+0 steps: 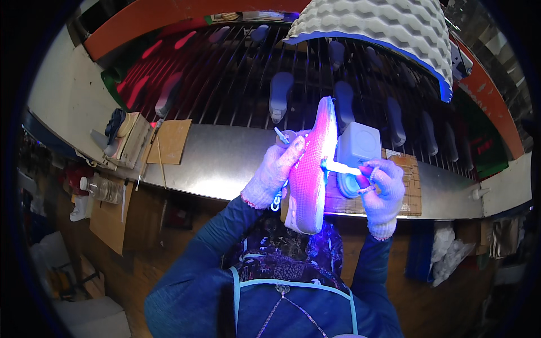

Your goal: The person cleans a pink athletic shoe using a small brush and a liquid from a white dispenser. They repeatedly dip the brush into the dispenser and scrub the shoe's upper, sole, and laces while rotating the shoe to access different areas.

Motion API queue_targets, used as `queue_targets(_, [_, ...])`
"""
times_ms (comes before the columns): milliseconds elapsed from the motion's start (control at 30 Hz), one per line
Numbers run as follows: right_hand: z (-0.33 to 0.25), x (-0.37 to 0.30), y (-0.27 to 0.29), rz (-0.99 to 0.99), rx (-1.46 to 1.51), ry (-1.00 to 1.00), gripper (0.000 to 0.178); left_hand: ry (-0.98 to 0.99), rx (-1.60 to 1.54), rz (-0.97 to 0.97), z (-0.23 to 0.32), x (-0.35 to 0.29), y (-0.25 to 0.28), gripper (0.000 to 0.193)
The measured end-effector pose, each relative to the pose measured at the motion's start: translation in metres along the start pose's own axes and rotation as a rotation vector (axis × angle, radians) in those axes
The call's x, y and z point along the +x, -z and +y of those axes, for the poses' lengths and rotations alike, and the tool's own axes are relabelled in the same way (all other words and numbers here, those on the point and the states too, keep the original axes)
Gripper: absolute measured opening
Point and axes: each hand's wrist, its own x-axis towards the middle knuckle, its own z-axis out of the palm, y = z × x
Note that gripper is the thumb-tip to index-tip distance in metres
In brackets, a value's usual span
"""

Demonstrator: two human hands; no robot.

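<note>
My gloved left hand grips a shoe upper that glows pink under violet light, held on edge with the toe pointing away from me. In my gloved right hand is a small brush with a white handle, and its tip touches the shoe's right side. A white square container sits just behind the brush, on a brown board.
A conveyor of dark metal rods carries several shoe soles beyond the steel ledge. A white textured lamp hood hangs above. Cardboard, tools and a plastic bottle lie at the left.
</note>
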Motion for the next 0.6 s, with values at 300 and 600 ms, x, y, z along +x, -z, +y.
queue_targets(300, [0.003, 0.003, -0.013, 0.100, 0.435, -0.117, 0.020, 0.043, -0.158, 0.013, -0.010, 0.004, -0.003, 0.051])
queue_targets(600, [0.004, -0.006, -0.012, -0.129, 0.717, -0.174, 0.018, 0.198, -0.489, 0.028, -0.011, 0.006, 0.001, 0.048])
